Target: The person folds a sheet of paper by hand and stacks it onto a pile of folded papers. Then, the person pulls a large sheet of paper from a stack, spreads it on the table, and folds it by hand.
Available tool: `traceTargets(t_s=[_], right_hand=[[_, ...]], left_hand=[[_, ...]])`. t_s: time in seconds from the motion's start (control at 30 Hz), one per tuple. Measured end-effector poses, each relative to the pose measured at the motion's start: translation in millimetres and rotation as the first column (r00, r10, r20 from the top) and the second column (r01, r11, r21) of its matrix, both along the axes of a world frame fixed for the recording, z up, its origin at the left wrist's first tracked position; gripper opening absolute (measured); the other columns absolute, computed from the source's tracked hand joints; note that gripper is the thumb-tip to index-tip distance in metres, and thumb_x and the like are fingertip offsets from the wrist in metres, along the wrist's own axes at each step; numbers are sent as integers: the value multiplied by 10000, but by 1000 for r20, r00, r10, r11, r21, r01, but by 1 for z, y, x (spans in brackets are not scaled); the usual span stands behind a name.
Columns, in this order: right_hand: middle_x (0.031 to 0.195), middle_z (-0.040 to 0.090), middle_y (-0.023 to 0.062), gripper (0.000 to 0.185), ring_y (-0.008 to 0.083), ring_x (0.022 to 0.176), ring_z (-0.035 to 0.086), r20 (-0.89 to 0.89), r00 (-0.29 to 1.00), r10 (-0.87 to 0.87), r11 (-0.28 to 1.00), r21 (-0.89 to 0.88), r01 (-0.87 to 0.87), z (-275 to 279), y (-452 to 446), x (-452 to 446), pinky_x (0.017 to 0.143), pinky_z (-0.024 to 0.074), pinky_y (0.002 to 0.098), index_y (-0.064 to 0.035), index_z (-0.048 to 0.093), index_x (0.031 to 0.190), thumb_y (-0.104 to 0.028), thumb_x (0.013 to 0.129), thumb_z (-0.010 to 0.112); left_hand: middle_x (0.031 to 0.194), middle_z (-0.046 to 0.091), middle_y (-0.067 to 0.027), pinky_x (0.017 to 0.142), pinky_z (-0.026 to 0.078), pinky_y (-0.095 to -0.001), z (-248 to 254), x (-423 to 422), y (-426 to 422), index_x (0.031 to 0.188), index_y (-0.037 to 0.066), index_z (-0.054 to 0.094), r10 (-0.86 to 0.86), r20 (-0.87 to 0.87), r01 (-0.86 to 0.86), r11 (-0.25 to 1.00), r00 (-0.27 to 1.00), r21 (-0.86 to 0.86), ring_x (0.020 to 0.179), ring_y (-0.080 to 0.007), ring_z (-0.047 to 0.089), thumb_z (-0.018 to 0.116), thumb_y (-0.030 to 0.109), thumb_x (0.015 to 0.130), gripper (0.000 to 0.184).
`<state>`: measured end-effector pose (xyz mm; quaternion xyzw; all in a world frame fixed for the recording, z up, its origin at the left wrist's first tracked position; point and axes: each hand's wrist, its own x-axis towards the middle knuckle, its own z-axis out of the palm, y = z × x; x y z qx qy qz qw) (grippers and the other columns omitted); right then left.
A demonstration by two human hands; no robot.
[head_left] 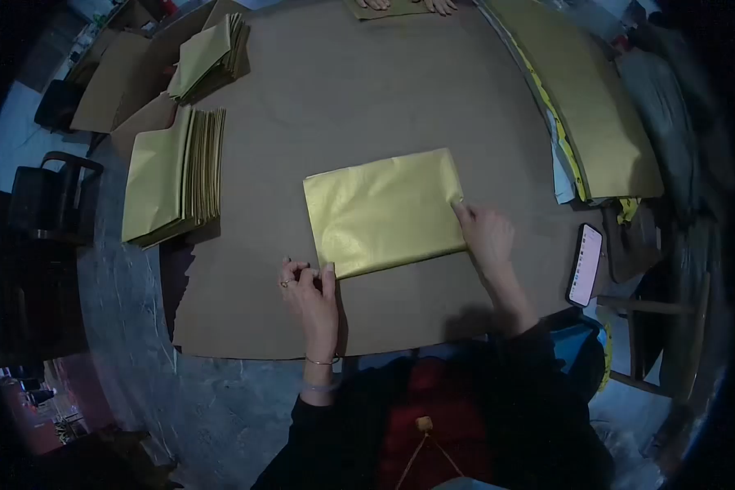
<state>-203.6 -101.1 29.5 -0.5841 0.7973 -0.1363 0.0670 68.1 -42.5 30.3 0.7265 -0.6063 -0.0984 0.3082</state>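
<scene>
A folded gold sheet (388,214) lies slightly tilted on the brown table covering (367,90). At its lower left corner is my left hand (309,296), thumb by the edge and fingers apart, with a ring and bracelets showing. My right hand (488,233) is at the sheet's right edge, its fingers curled and pinching that edge.
Stacks of folded gold sheets stand on the left (157,184) and upper left (207,61). A pile of large gold sheets (588,98) runs along the right. A lit phone (585,265) lies at the right edge. Another person's hands (441,6) rest on paper at the top.
</scene>
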Motion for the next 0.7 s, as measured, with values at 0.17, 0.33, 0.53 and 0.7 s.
traceTargets(t_s=[0.17,0.33,0.53,0.7], right_hand=[[710,632,163,418,331,669,629,-38,999,-21,996,86,24,8,2,3,601,492,426,-71,667,832,-458,872,513],[733,642,148,394,337,680,632,43,999,-16,999,41,14,3,6,1,614,495,426,-107,675,876,-449,892,481],[663,626,171,395,354,608,621,-13,1000,-21,999,42,21,7,5,5,555,489,447,-93,666,833,-451,879,507],[696,633,168,419,356,665,630,32,997,-64,996,61,62,1,7,0,602,485,468,-75,644,810,-470,866,515]], left_hand=[[1006,482,-165,902,387,-452,4,-2,-2,706,-41,532,12,-14,-12,1000,1000,6,1125,-388,441,662,173,819,274],[973,487,-158,863,405,-464,5,-3,-3,698,-28,534,24,63,-24,1000,998,0,1087,-379,469,687,190,788,281],[999,492,-166,892,384,-489,9,-3,-1,708,-23,540,-3,81,1,1000,997,31,1103,-377,459,682,201,794,278],[984,504,-174,865,402,-471,9,-5,-3,699,-11,536,13,131,-14,1000,991,10,1080,-378,469,703,199,775,279]])
